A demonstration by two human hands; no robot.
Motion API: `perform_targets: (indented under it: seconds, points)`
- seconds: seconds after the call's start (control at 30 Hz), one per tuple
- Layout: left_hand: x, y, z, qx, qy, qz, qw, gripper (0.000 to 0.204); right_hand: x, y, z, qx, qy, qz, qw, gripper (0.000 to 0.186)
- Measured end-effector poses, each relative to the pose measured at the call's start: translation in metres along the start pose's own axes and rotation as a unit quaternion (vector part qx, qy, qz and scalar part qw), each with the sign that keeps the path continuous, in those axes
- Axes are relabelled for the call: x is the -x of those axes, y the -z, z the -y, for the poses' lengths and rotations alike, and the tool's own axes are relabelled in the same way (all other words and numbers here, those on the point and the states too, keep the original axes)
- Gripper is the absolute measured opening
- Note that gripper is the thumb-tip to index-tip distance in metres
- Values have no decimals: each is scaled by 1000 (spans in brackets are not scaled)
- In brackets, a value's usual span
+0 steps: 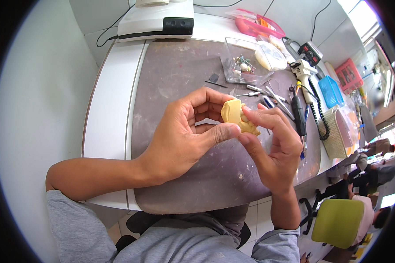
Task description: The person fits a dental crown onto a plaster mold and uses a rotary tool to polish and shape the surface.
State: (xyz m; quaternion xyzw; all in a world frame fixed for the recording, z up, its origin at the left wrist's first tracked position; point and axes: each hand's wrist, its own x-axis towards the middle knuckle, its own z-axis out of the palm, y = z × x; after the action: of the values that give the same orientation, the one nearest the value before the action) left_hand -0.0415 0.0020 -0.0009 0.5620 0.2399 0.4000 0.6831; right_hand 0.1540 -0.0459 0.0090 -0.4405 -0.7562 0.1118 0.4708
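Note:
A small yellow plaster model (232,110), apparently dental, with a cream tooth-coloured piece on its right side, is held up between both hands over a grey-brown mat (171,65). My left hand (184,140) grips it from the left, thumb along its lower edge and fingers curled behind it. My right hand (272,149) holds its right side, the index finger on the cream piece and the thumb just below.
Behind stand a white device (140,26), pink tray (245,27) and clear container (230,72). Metal tools (283,107), a handpiece (299,120), blue basket (330,92) and woven basket (331,136) line the right. Several people (377,173) and a green chair (338,219) are beyond.

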Motion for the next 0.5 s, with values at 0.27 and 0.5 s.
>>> perform_targets:
  seconds: [0.27, 0.5]
  points:
    - [0, -2, 7, 17, -67, -13, 998, 39, 7, 3, 12, 43, 43, -74, 995, 32]
    - [-1, -1, 5, 21, 11, -5, 1000, 60, 72, -2, 85, -635, 107, -77, 761, 24]
